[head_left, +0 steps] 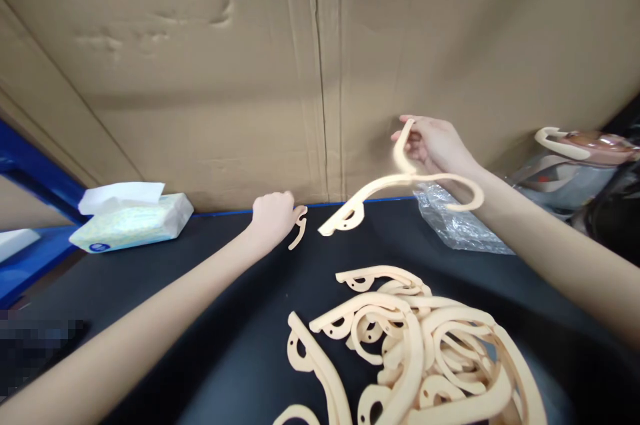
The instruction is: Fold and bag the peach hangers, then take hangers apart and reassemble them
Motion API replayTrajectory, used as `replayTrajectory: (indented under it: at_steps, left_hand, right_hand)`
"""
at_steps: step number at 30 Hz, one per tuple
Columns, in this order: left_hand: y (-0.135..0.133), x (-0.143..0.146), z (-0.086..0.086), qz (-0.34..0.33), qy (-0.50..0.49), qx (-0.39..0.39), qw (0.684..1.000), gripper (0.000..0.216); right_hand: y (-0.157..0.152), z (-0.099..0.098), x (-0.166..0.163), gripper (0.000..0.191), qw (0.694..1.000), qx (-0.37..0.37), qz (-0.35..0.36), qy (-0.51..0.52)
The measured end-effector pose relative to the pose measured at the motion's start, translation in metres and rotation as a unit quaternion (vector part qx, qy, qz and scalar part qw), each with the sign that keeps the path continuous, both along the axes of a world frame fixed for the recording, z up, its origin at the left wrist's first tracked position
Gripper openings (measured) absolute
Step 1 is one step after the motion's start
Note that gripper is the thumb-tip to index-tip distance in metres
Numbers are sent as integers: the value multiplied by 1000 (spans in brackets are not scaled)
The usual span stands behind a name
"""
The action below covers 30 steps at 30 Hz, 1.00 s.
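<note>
My right hand [437, 142] is raised in front of the cardboard, fingers closed around the upright part of a beige plastic hanger [380, 183]. One arm of that hanger slopes down to the left, with a small holed loop under its end; a curved hook bends round on the right. Lower and to the left, my left hand [273, 218] is closed at the table's far edge. A small curved beige hanger piece [301, 228] sticks out from its thumb side, the rest hidden behind the fingers. Nearer me lies a heap of similar beige hanger parts [415, 338], tangled together.
A tissue pack [135, 222] stands at the left on the black table [230, 325]. Crumpled clear plastic [457, 222] lies beneath my right forearm. A bag with a beige handle [560, 162] is at the far right. A cardboard wall [210, 92] rises behind the table.
</note>
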<state>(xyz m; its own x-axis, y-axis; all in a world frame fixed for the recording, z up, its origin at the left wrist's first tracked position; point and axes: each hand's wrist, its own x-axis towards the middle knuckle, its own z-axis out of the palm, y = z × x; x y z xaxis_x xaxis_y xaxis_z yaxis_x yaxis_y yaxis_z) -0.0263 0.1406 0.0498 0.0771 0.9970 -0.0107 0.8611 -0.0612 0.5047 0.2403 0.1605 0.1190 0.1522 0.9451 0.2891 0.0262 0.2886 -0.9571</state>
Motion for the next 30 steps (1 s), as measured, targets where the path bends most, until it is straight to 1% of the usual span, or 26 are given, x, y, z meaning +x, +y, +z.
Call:
replayTrajectory:
  at_steps: [2,4,5,6,7,8,9,10,11,12,13,14,15,17,18,19,20,21,23,25,27,29,30]
  left_hand:
    - [-5,3,6,13,-37,15,999,26]
    - [-10,10,15,-4,-81,8,997,45]
    - [-13,15,19,-29,-113,-17,993,59]
    - [-15,19,23,-63,-164,-63,982,73]
    - [-17,23,27,-99,-237,-119,959,81]
    - [-20,27,29,-125,-322,-172,923,81]
    - [-22,30,31,-136,-405,-211,879,72]
    - [-25,33,33,-135,-475,-232,838,58]
    - [-27,35,33,-122,-521,-234,812,40]
    - [-30,37,34,-107,-540,-223,804,23]
    - [-32,38,34,-99,-543,-218,805,13]
    - [-34,38,34,-101,-538,-222,807,11]
    - [-35,39,35,-109,-531,-232,808,13]
    - [-36,39,35,-130,-515,-260,806,16]
    - [-35,39,35,-139,-511,-276,802,14]
    - [-34,39,35,-142,-512,-292,795,11]
    - [-32,40,35,-142,-515,-308,787,7]
    - [-30,41,34,-139,-517,-325,779,4]
    - [-26,43,30,-128,-520,-348,770,4]
    - [-22,47,26,-118,-509,-357,774,8]
    - [-21,51,20,-108,-491,-350,790,12]
    - [-22,54,15,-100,-471,-320,816,17]
    - [-22,56,12,-95,-462,-297,830,20]
  right_hand:
    - [-4,-3,-7,9,1000,2,5,25]
    - [-11,-8,-14,9,999,21,25,29]
    - [-14,-11,-18,11,998,37,33,27]
    - [-18,-14,-21,13,998,54,35,21]
    - [-21,-18,-23,14,997,69,33,11]
    - [-24,-22,-24,15,996,80,29,-4]
    - [-26,-26,-24,16,995,88,27,-26]
    - [-27,-29,-22,18,994,95,26,-54]
    - [-29,-32,-20,20,990,106,25,-91]
    - [-30,-34,-17,21,982,123,19,-144]
    - [-31,-35,-14,20,965,151,6,-214]
    - [-33,-36,-11,17,936,187,-7,-299]
    - [-34,-37,-8,15,891,228,-16,-392]
    - [-37,-38,-5,16,770,302,-2,-562]
    - [-38,-40,-5,19,712,328,15,-620]
    - [-38,-43,-6,22,668,346,32,-658]
    - [-39,-46,-7,24,642,354,45,-679]
    - [-40,-50,-9,26,632,352,50,-689]
    - [-43,-57,-14,33,640,315,58,-698]
    - [-47,-61,-18,37,660,258,80,-701]
    - [-48,-62,-20,33,690,181,120,-690]
    - [-44,-61,-16,23,719,102,157,-670]
    - [-40,-61,-13,22,729,68,163,-662]
